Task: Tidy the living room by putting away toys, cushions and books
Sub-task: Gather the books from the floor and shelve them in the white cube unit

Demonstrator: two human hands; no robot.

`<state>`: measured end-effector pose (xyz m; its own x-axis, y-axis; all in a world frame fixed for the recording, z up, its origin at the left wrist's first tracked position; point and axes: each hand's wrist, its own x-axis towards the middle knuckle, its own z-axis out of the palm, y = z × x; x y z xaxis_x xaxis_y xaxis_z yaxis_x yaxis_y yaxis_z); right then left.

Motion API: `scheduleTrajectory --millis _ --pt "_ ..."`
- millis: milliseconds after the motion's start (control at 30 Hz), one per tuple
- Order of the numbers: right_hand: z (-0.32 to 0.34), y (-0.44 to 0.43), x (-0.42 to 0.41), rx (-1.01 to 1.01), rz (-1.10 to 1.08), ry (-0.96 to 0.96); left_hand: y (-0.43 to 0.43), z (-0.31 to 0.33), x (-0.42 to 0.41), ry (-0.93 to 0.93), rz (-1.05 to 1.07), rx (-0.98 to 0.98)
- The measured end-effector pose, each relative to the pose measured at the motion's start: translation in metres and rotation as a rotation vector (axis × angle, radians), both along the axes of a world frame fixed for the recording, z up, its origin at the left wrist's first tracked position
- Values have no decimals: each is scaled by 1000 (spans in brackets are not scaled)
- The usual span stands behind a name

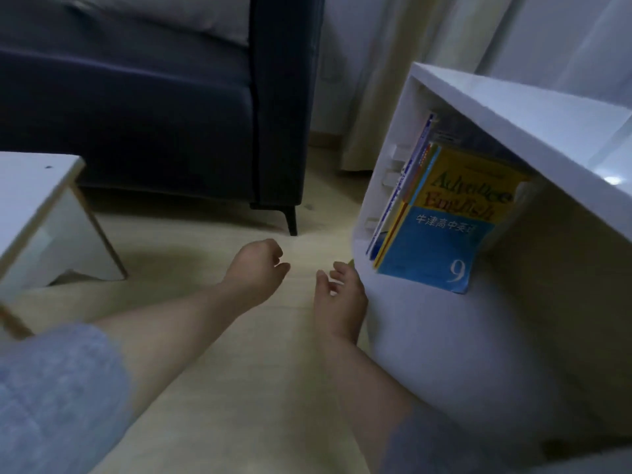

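Several books are leaned in the shelf just beyond the slack, empty right hand, seemingly stored there; nothing is held by the loosely curled left hand.

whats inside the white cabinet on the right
A yellow-and-blue English textbook leans inside the white cabinet. It covers the thinner books behind it, so only their edges show.

Place: a home living room, dimly lit
Seating: dark blue sofa with a thin black leg, a pale cushion on it
Window side: long cream curtains reaching the pale wood floor
Storage: low white shelf unit holding a row of schoolbooks
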<state>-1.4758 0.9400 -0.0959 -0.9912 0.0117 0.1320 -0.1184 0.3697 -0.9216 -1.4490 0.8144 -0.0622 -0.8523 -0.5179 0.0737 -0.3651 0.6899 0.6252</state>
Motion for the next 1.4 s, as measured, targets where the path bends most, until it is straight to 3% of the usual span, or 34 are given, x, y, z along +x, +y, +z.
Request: scheduleTrajectory --millis 300,567,800,1100,1400 --pt "28 -33 53 -10 463 -49 -22 33 115 -53 92 -75" --pt "67 -73 127 -53 879 73 -62 39 231 -53 178 -56" --pt "80 -130 221 49 998 134 -123 37 348 -13 290 -19" --pt "75 -203 359 356 1107 125 -196 -2 503 3 409 20" --pt "69 -247 446 587 1048 85 -227 -49 552 61 472 195"
